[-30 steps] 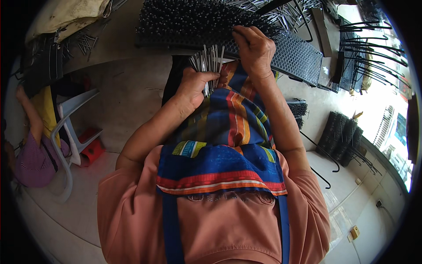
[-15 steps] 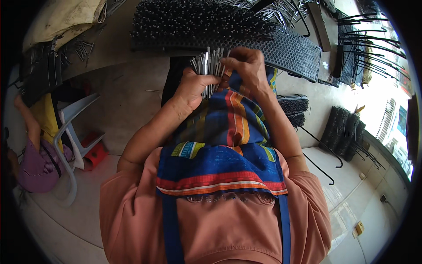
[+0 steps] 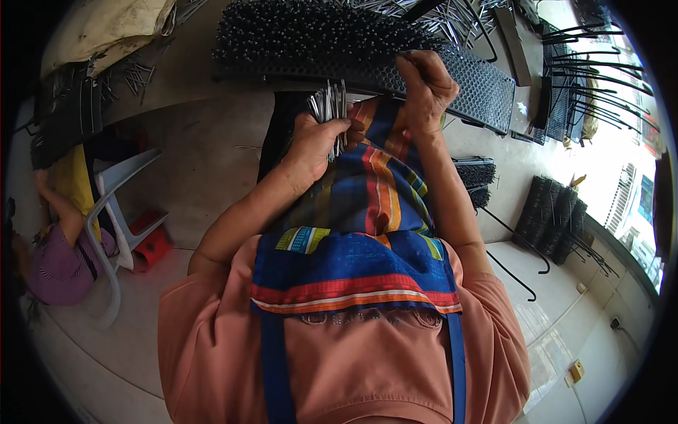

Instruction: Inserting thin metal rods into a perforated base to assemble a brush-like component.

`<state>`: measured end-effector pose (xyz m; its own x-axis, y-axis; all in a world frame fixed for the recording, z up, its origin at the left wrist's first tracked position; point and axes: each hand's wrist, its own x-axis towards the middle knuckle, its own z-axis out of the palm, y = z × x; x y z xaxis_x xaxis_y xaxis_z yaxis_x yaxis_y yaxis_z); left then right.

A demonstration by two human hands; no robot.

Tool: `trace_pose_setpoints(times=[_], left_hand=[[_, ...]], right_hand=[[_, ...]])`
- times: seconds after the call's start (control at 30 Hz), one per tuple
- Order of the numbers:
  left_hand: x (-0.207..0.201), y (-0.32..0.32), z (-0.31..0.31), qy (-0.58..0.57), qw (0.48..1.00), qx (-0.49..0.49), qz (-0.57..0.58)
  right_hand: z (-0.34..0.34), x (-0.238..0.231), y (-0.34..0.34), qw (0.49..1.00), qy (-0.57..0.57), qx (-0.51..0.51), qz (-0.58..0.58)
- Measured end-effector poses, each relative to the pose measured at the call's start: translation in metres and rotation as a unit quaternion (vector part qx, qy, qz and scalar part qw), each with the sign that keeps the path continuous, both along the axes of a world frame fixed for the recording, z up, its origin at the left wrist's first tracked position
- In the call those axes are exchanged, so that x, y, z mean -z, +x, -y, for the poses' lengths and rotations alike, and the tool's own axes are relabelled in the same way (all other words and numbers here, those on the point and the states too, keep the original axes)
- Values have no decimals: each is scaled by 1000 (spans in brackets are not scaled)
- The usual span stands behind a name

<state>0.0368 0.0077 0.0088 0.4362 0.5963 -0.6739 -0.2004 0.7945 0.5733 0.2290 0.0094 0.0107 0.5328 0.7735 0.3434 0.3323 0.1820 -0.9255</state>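
My left hand (image 3: 316, 143) is closed round an upright bundle of thin grey metal strips (image 3: 325, 103), which fan out above the thumb. Over the near edge of a long black perforated panel (image 3: 482, 83), my right hand (image 3: 429, 86) pinches its thumb and fingers together. What the pinch holds, if anything, is too small to make out. Dense dark pins with shiny tips (image 3: 304, 35) fill the left and middle of the panel. Rows of bare holes show at its right end and along its near side.
Loose metal strips (image 3: 462, 21) lie behind the panel. Black hooked rods (image 3: 593, 67) stick out at the far right. Dark bristly rolls (image 3: 551, 212) stand on the floor. At left are a grey chair (image 3: 113, 212) and another person in purple (image 3: 63, 265).
My right hand has left the bundle and moved up and right to the panel, fingers pinched. My left hand keeps the strips, nearly in place. At left, the other person's arm has shifted.
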Motion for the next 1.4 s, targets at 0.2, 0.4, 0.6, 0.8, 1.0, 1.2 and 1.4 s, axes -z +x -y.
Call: trace_pose_setpoints(times=[0.2,0.4,0.6,0.8,1.0,1.2,1.4], left_hand=[[-1,-2,-3,-3,1000,3,17],[3,-3,-5,-4,1000,-5,12],[-2,-2,-7,-23,1000,0,7],[3,-3,-6,-31,999,-6,13],[3,0,-5,-17,999,-13,45],[2,-1,-4,-32,998,1,60],[-5,-2,-6,-24,998,1,57]], right_hand=[[-4,-10,-3,995,-15,-25,95],[-3,-9,-3,996,-35,-21,75],[2,-1,-8,997,-35,-17,63],[4,8,-17,985,-80,33,149],[-7,0,-10,962,-81,18,260],[-4,-18,-9,903,-160,-6,398],[14,-8,-13,887,-112,-19,448]])
